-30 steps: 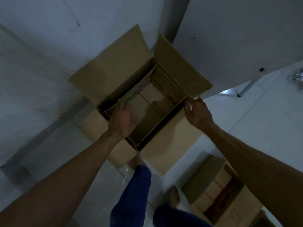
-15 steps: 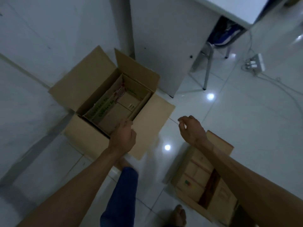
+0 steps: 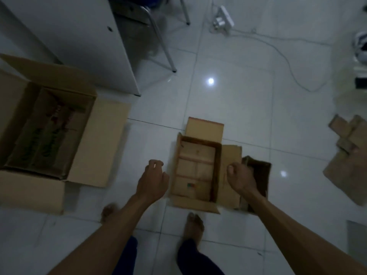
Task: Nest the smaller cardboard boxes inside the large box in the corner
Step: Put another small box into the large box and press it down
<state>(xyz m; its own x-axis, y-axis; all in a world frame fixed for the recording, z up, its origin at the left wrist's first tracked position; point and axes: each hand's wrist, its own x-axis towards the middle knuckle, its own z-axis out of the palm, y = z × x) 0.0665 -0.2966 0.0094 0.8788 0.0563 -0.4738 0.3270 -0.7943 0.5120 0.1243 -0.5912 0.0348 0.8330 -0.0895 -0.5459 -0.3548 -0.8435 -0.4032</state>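
Note:
The large cardboard box (image 3: 107, 143) stands open at the left, by the wall and a white cabinet. Inside it sits a smaller box (image 3: 45, 132) with green print. On the floor in front of me lies another small open box (image 3: 195, 169), its flaps spread. A darker box (image 3: 260, 175) lies right beside it. My left hand (image 3: 153, 182) hovers just left of the small box, fingers loosely curled, holding nothing. My right hand (image 3: 239, 178) hovers over the box's right flap, fingers loosely curled too, with nothing in it.
A white cabinet (image 3: 79, 36) stands behind the large box. Chair legs (image 3: 162, 42) and a power strip (image 3: 223, 20) with a cable lie beyond. Flattened cardboard pieces (image 3: 349, 155) lie at the right. My bare feet (image 3: 193, 225) stand on the glossy white tiles.
Both hands left the large box, and my view swung right to the small open box on the floor. My hands now hover at its two sides.

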